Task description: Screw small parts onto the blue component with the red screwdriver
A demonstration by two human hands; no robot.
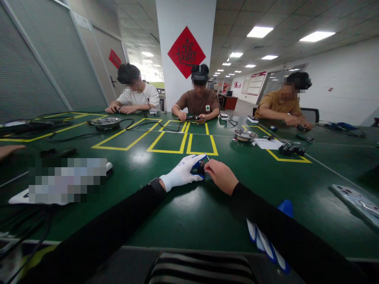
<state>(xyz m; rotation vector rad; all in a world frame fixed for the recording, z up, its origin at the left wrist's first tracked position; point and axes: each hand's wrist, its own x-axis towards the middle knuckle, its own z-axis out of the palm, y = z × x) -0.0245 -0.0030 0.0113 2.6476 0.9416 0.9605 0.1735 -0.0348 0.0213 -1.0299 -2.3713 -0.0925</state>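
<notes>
My left hand (pixel 185 170) wears a white work glove with blue-coated fingers. Its thumb and fingers close around a small dark part (pixel 201 166) with a shiny metal bit on top, held just above the green table. Bare and without a glove, my right hand (pixel 220 175) meets that part from the right, its thumb and forefinger pinched together. A thin, light sliver shows near those fingertips; what they grip is too small to make out. Partly under my right forearm lies a loose white-and-blue glove (pixel 268 246).
Yellow tape rectangles (pixel 203 153) mark the green table (pixel 142 232). Metal bowls (pixel 245 135), black parts (pixel 291 149) and cables (pixel 130 126) lie farther off. A phone (pixel 358 203) rests at right, a blurred white object (pixel 68 181) at left. Three co-workers sit opposite; another person's hand (pixel 12 150) shows far left.
</notes>
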